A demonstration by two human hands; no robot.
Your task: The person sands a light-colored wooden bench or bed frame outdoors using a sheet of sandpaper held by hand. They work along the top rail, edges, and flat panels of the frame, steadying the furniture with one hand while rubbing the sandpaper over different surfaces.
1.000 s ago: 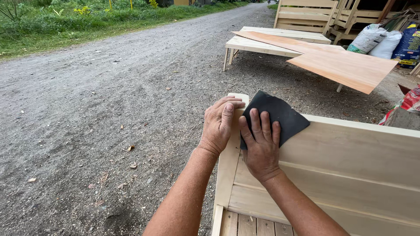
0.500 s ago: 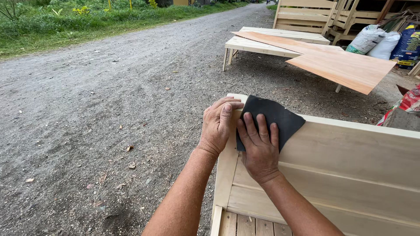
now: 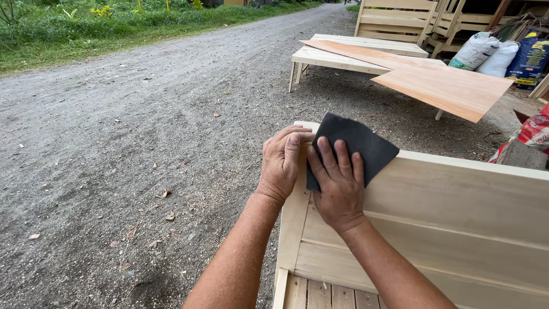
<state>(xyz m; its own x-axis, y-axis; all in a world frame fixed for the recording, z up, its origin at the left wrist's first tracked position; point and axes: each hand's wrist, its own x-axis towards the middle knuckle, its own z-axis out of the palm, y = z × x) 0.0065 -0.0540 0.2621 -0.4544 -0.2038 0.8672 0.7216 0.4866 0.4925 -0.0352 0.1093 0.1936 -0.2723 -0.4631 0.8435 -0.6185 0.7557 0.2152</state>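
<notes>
The right hand (image 3: pixel 338 191) lies flat on a dark sandpaper (image 3: pixel 357 143), fingers spread, pressing it against the wood panel (image 3: pixel 457 212) near its top left corner. The left hand (image 3: pixel 283 163) curls its fingers around the panel's left edge, just beside the sandpaper. A gravel road (image 3: pixel 143 114) lies to the left.

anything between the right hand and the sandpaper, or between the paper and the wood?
Nothing visible. The right hand lies flat on the sandpaper, pressing it against the panel. The left hand grips the corner post beside it.
</notes>
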